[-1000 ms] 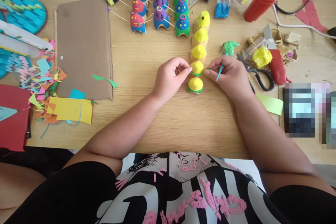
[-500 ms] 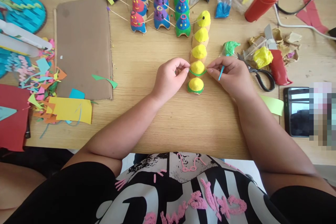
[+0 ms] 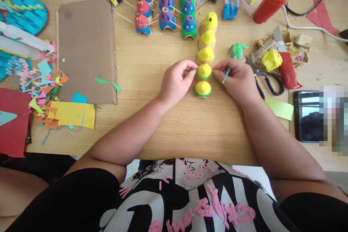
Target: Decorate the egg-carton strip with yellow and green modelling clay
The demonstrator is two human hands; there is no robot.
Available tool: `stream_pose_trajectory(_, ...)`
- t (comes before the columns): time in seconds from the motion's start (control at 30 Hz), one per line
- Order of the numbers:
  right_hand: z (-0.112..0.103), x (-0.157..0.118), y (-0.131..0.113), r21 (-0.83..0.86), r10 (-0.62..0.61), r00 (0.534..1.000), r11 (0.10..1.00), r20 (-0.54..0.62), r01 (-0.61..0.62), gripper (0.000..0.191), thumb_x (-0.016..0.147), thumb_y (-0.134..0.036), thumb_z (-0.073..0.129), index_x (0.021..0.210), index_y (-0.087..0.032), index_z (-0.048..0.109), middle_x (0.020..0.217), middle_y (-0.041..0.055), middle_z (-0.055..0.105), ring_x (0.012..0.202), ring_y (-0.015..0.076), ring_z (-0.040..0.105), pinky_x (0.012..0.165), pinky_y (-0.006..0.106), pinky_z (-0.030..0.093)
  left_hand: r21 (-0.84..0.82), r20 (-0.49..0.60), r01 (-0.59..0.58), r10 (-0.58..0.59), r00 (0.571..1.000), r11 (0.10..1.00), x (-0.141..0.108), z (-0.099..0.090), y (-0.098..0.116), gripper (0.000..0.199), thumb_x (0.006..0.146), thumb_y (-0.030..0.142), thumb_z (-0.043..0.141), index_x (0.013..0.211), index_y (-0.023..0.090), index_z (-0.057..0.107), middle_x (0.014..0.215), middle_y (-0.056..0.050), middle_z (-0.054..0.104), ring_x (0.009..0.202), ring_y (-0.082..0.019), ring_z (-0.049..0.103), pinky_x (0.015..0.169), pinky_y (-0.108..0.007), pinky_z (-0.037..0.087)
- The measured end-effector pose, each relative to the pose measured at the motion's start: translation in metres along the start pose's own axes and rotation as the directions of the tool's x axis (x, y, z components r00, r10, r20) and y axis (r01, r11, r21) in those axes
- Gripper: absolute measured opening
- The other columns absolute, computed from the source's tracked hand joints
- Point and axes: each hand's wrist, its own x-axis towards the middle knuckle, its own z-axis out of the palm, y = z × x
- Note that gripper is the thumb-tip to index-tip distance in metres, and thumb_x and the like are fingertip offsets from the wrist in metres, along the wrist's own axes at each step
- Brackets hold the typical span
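A strip of egg-carton cups lies upright on the table, each bump capped in yellow clay. Around the second cup from the near end curves a thin green clay strip. My left hand is closed in a pinch at the strip's left end, beside the cup. At the right end, my right hand pinches with thumb and finger and also holds a thin blue stick. The nearest cup has a green band around its base. A dark dot marks the farthest yellow cap.
Painted carton caterpillars with sticks stand at the back. Right of my hands lie scissors, green clay, a red-handled cutter and a phone. Cardboard and paper scraps lie left; a red cup stands back right.
The green strip now sits closer against the second cup. My right hand has shifted slightly left, and the blue stick has moved with it. My left hand has barely moved.
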Motion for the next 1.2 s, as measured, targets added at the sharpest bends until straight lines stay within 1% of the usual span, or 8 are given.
stream_pose_trajectory(0.13, 0.001, 0.0, 0.0, -0.005, 0.0, 1.0, 1.0, -0.007, 0.0, 0.029, 0.088, -0.052, 0.085, 0.092, -0.026, 0.073, 0.081, 0.0022, 0.068, 0.074, 0.0186, 0.062, 0.065, 0.036, 0.051, -0.011, -0.007, 0.001, -0.001, 1.0, 1.0, 0.0, 0.002, -0.002, 0.018, 0.096, 0.008, 0.068, 0.106, 0.023, 0.07, 0.1, -0.001, 0.078, 0.089, -0.014, 0.071, 0.079, -0.028, 0.057)
stream_pose_trajectory(0.37, 0.001, 0.001, 0.001, -0.033, -0.006, 0.998, 0.999, -0.063, 0.004, 0.028, 0.087, -0.048, 0.087, 0.089, -0.025, 0.072, 0.079, 0.0016, 0.066, 0.07, 0.0169, 0.056, 0.063, 0.035, 0.046, -0.023, -0.022, 0.008, -0.009, 1.0, 1.0, 0.0, 0.005, -0.006, 0.027, 0.093, 0.004, 0.068, 0.111, 0.024, 0.067, 0.106, -0.001, 0.078, 0.094, -0.014, 0.073, 0.077, -0.027, 0.056)
stream_pose_trajectory(0.53, 0.002, 0.002, 0.003, -0.053, -0.01, 0.999, 0.999, -0.053, 0.007, 0.023, 0.087, -0.043, 0.088, 0.088, -0.026, 0.072, 0.08, 0.0026, 0.069, 0.071, 0.0186, 0.058, 0.064, 0.038, 0.048, -0.012, -0.032, 0.017, -0.018, 0.999, 1.0, 0.0, 0.005, -0.006, 0.025, 0.095, 0.006, 0.067, 0.112, 0.025, 0.067, 0.108, -0.002, 0.078, 0.099, -0.015, 0.074, 0.08, -0.028, 0.057)
stream_pose_trajectory(0.73, 0.003, 0.003, 0.005, -0.074, -0.024, 0.994, 0.997, -0.104, 0.016, 0.023, 0.088, -0.042, 0.088, 0.088, -0.025, 0.073, 0.076, 0.001, 0.069, 0.067, 0.0165, 0.058, 0.062, 0.036, 0.05, 0.003, -0.03, 0.018, -0.018, 0.999, 1.0, 0.001, 0.004, -0.002, 0.03, 0.09, -0.001, 0.067, 0.11, 0.023, 0.067, 0.106, -0.001, 0.079, 0.095, -0.013, 0.073, 0.076, -0.026, 0.056)
stream_pose_trajectory(0.87, 0.004, 0.002, 0.009, 0.004, -0.048, 0.98, 0.999, -0.192, 0.049, 0.029, 0.09, -0.051, 0.086, 0.091, -0.025, 0.072, 0.078, -0.0017, 0.071, 0.068, 0.0146, 0.063, 0.065, 0.033, 0.055, 0.006, -0.06, -0.009, 0.009, 0.998, 1.0, 0.0, 0.003, -0.002, 0.025, 0.092, 0.001, 0.067, 0.106, 0.022, 0.066, 0.104, -0.001, 0.078, 0.094, -0.013, 0.073, 0.079, -0.027, 0.056)
stream_pose_trajectory(0.93, 0.004, 0.0, 0.009, 0.062, -0.042, 0.966, 0.996, -0.254, 0.059, 0.033, 0.095, -0.057, 0.079, 0.091, -0.025, 0.071, 0.079, -0.0016, 0.073, 0.069, 0.0142, 0.066, 0.067, 0.033, 0.057, -0.015, -0.085, -0.031, 0.03, 0.996, 0.999, -0.001, 0.003, -0.004, 0.023, 0.093, 0.003, 0.066, 0.106, 0.022, 0.066, 0.104, -0.001, 0.078, 0.095, -0.013, 0.073, 0.08, -0.027, 0.056)
stream_pose_trajectory(1.03, 0.003, -0.004, 0.005, 0.116, -0.032, 0.944, 0.991, -0.328, 0.074, 0.041, 0.1, -0.064, 0.068, 0.087, -0.025, 0.069, 0.078, -0.0011, 0.075, 0.064, 0.013, 0.066, 0.064, 0.032, 0.057, -0.06, -0.102, -0.051, 0.044, 0.994, 0.997, -0.004, 0.002, -0.008, 0.019, 0.098, 0.009, 0.066, 0.109, 0.023, 0.064, 0.106, -0.003, 0.078, 0.099, -0.015, 0.075, 0.082, -0.029, 0.057)
stream_pose_trajectory(1.2, 0.004, -0.013, -0.007, 0.059, -0.069, 0.948, 0.994, -0.309, 0.092, 0.051, 0.102, -0.069, 0.061, 0.077, -0.025, 0.066, 0.068, -0.0017, 0.074, 0.059, 0.0138, 0.067, 0.061, 0.032, 0.055, -0.106, -0.093, -0.053, 0.043, 0.995, 0.993, -0.006, 0.002, -0.008, 0.013, 0.102, 0.016, 0.065, 0.111, 0.025, 0.061, 0.11, -0.004, 0.078, 0.103, -0.016, 0.077, 0.081, -0.031, 0.058)
